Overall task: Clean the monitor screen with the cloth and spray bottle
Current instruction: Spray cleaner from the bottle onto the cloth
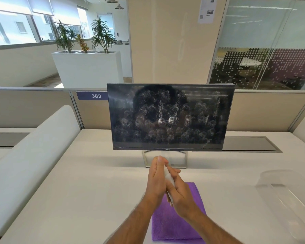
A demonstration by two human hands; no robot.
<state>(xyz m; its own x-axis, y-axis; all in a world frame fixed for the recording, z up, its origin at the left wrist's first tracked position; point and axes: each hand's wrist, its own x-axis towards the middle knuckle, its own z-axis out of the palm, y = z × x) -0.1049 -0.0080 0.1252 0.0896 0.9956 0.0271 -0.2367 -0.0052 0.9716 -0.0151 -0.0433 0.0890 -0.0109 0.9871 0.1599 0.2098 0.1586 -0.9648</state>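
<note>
Spray bottle [169, 178], small and white, is held between both hands above the desk, its top end pointing toward the monitor. Left hand [156, 176] lies along the bottle's left side with fingers nearly straight and the thumb up near the nozzle. Right hand [179, 191] wraps the bottle's lower part, fingers curled around it. Both forearms reach in from the bottom edge.

Under the hands a purple cloth [174, 224] lies folded flat on the white desk [88, 182], untouched by either hand.

Just beyond the hands stands the monitor [170, 117] on its silver stand [165, 160], facing the viewer. Its dark screen is switched off and covered with cloudy smudges and white speckled streaks, thickest across the middle and lower half.

To the right a clear plastic container [287, 196] rests on the desk. On the left a white padded divider [35, 152] runs along the desk. Behind the monitor a beige partition carries a blue label [92, 95] reading 383. Farther back are a white planter [88, 67] with green plants, windows and a glass-walled room.
</note>
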